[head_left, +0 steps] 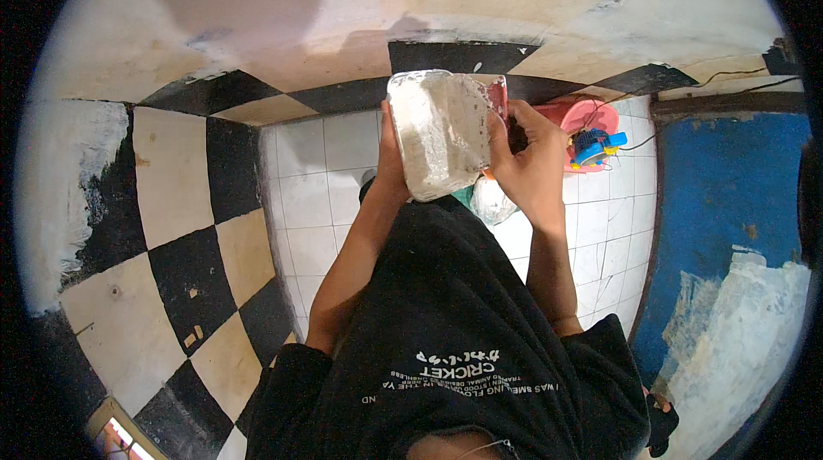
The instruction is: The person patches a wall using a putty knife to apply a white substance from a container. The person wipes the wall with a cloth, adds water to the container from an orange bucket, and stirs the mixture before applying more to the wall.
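Observation:
In front of my chest I hold a shallow rectangular tray [433,138], its surface smeared with wet white paste. My left hand [393,156] is closed on the tray's left side, the fingers mostly hidden beneath it. At the tray's right edge my right hand [533,160] pinches the dark handle of what looks like a putty knife [517,136], largely covered by my fingers. A reddish, paste-marked surface [496,93] shows beside it at the tray's upper right; whether it belongs to the tool or the tray I cannot tell.
Ahead stands a wall [343,31] with a row of black tiles at its base. Checkered tiles [176,177] cover the left wall. A pink basin [591,116], a blue device [594,148] with a cable and a whitish bundle [493,203] are low down. A blue panel [729,194] borders the right.

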A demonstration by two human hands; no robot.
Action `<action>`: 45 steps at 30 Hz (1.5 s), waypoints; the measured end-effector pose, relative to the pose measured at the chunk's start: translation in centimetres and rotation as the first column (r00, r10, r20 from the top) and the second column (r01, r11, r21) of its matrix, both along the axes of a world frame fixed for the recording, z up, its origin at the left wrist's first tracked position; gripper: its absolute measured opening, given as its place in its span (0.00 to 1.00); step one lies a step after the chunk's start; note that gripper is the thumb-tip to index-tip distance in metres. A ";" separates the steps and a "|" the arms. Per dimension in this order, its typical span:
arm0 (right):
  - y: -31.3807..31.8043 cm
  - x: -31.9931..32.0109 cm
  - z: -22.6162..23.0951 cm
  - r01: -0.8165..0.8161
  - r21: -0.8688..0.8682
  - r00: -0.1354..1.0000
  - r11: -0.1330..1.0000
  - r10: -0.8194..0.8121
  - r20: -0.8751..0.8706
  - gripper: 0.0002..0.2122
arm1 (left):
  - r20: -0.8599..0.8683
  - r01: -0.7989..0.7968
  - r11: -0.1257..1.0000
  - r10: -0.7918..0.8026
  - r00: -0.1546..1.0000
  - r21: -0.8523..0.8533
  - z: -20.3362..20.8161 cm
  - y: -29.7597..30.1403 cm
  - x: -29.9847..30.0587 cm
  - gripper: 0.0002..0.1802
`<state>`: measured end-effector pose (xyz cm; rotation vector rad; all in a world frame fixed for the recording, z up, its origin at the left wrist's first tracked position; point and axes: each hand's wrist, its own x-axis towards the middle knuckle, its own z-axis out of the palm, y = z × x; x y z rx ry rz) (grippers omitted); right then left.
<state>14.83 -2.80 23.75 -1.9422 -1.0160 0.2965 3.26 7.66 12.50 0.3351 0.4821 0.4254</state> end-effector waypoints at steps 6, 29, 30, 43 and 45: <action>0.8 0.0 -0.4 -0.046 0.083 0.999 0.995 0.044 0.029 0.04 | -0.178 -0.018 0.976 0.058 0.982 0.218 -0.2 1.2 -0.6 0.41; 2.4 -0.1 -2.5 -0.144 0.036 0.989 0.989 0.143 0.038 0.04 | 0.028 -0.151 0.988 0.150 0.988 0.020 -2.8 0.6 -0.7 0.45; 2.3 -0.1 -1.8 -0.142 0.026 0.988 0.990 0.140 0.060 0.04 | 0.049 -0.158 0.987 0.158 0.986 0.004 -3.1 0.5 -0.7 0.44; 2.6 -1.7 -3.6 -0.283 0.003 0.951 0.959 0.280 0.131 0.05 | 0.148 -0.122 0.991 0.128 0.981 -0.050 -2.8 -1.2 0.5 0.35; 2.2 -1.6 -3.4 -0.259 -0.021 0.959 0.966 0.260 0.114 0.04 | 0.083 -0.130 0.990 0.135 0.987 -0.063 -1.9 -1.6 0.4 0.36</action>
